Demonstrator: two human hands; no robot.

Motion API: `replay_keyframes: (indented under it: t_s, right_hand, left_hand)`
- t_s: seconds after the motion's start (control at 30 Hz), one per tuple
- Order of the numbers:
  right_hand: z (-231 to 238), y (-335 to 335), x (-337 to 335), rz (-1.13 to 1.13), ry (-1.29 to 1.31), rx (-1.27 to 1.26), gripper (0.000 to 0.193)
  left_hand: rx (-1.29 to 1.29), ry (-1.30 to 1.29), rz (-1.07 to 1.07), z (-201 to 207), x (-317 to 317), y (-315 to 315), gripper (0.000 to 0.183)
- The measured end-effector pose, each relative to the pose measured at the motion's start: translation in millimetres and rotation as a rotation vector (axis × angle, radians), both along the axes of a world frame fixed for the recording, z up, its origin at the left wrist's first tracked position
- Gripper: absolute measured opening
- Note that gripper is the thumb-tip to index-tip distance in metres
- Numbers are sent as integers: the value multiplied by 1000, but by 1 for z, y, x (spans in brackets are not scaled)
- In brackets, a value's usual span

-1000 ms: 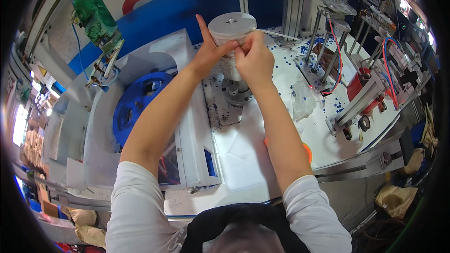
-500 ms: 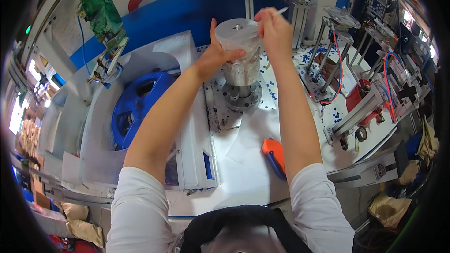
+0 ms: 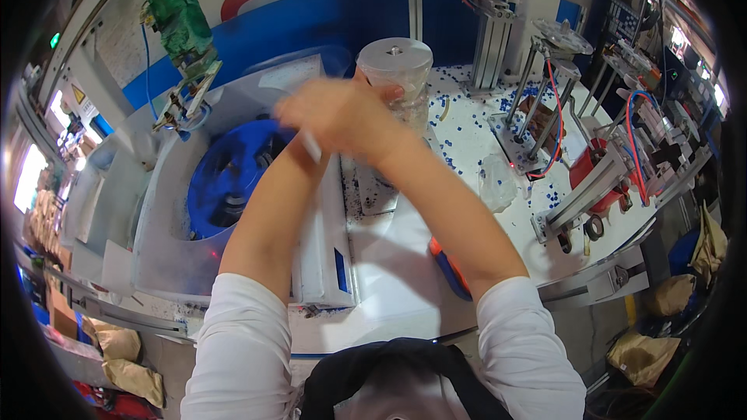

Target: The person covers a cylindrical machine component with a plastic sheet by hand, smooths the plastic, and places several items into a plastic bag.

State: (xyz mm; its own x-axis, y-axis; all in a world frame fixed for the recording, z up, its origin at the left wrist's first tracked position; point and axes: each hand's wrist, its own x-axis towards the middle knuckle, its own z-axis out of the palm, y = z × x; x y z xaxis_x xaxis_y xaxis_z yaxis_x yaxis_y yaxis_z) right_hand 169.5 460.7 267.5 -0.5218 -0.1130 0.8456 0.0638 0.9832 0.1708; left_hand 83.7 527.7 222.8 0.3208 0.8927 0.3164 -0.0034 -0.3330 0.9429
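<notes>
A clear-grey cylinder (image 3: 415, 101) with a round flat top and a small knob stands upright on the bench, its lower part hidden by my right arm. My left hand (image 3: 389, 93) holds its near left side; only the thumb and a fingertip show, the rest being behind my right hand. Crossed over my left forearm, my right hand (image 3: 342, 113) is smeared by motion, its fingers curled. A slim white stick-like thing (image 3: 311, 146) pokes out below it. Just beyond that hand is a faint translucent smear that I cannot make out.
At left, a white trough (image 3: 311, 241) holds a blue round part (image 3: 226, 187). Above it hangs a green-wrapped machine arm (image 3: 180, 19). A clear plastic bag (image 3: 498, 183), scattered blue bits and metal fixtures (image 3: 537, 109) occupy the right side. An orange-and-blue object (image 3: 450, 272) lies partly under my right forearm.
My right hand has swept left from the cylinder's far right side, across my left forearm, with the white stick-like thing. My left hand stays at the cylinder. The clear bag has come into sight.
</notes>
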Motion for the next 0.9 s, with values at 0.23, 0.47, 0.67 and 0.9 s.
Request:
replay_keyframes:
  t_s: [0.23, 0.47, 0.67, 0.9]
  right_hand:
    - [-15, -32, 11, 22, 317, 50, 27]
    - [-87, -23, 162, -1035, 257, -291, 20]
    - [-90, -15, 169, -897, -194, -1049, 50]
    - [-49, 86, 109, 14, 827, -1283, 69]
  left_hand:
    - [40, -49, -53, -16, 6, 21, 91]
    - [-107, 46, 90, 9, 4, -8, 131]
    - [-171, -548, 214, 12, 4, 11, 72]
    - [-202, -655, 512, 19, 48, 12, 65]
